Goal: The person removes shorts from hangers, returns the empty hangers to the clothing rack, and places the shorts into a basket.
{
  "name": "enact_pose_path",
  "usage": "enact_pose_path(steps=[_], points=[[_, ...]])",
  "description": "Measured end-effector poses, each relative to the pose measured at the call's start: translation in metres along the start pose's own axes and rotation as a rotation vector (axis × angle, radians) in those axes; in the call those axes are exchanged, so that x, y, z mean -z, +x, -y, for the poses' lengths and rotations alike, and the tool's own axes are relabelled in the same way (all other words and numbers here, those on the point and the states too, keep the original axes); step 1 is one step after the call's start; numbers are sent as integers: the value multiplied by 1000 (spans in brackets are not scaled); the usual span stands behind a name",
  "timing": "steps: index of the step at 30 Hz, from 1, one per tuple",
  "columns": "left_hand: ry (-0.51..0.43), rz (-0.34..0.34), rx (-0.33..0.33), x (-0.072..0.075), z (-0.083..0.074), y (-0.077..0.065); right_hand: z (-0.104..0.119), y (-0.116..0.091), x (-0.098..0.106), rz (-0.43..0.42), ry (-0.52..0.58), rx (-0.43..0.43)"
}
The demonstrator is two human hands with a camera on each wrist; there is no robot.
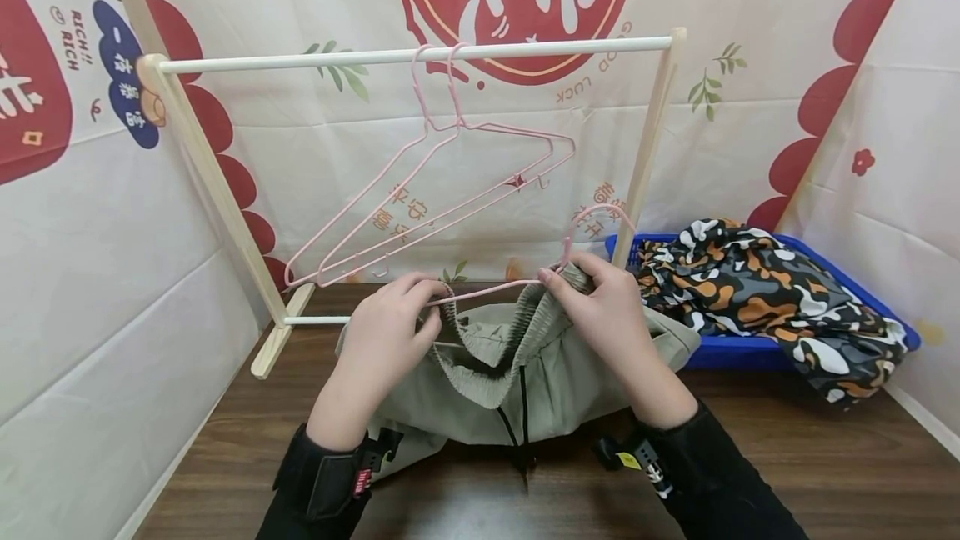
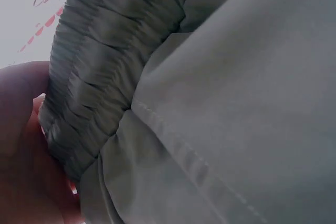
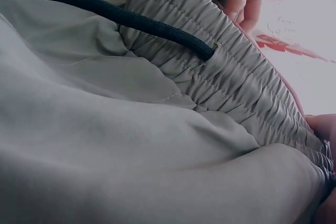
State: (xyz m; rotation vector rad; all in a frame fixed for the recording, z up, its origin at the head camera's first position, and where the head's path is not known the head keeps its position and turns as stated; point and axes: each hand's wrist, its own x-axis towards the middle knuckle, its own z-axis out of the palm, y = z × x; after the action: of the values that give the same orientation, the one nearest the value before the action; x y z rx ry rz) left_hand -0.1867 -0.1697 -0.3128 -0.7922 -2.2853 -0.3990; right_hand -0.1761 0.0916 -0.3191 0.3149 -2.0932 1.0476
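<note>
Grey-green pants (image 1: 480,419) with a gathered elastic waistband (image 3: 210,72) and black drawstrings (image 3: 157,27) lie bunched on the table, the waist opening facing up. A pink hanger (image 1: 491,290) sits partly inside that opening, its hook rising at the right. At the left side of the waistband my left hand (image 1: 393,327) grips the fabric, close to the hanger's left end. My right hand (image 1: 603,307) pinches the waistband's right side together with the hanger just below its hook. Cloth hides the hanger's lower part.
Behind the pants stands a wooden rack with a white rail (image 1: 300,62); two pink hangers (image 1: 360,182) hang from it. To the right, a blue basket (image 1: 735,352) holds camouflage-patterned cloth (image 1: 750,282) that spills over its front rim. Printed fabric walls enclose the table.
</note>
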Motion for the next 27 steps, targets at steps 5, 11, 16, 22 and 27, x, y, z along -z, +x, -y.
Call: enact_pose_path(steps=[5, 11, 16, 22, 27], points=[[9, 21, 54, 1, 3, -1, -2, 0, 2, -21, 14, -5], [8, 29, 60, 3, 6, -4, -5, 0, 5, -34, 29, -24], [31, 38, 79, 3, 10, -4, -7, 1, 7, -53, 40, -33], [53, 52, 93, 6, 13, -3, -12, 2, 12, -83, 27, -45], [44, 94, 156, 9, 15, -3, -15, 3, 17, -104, 37, -56]])
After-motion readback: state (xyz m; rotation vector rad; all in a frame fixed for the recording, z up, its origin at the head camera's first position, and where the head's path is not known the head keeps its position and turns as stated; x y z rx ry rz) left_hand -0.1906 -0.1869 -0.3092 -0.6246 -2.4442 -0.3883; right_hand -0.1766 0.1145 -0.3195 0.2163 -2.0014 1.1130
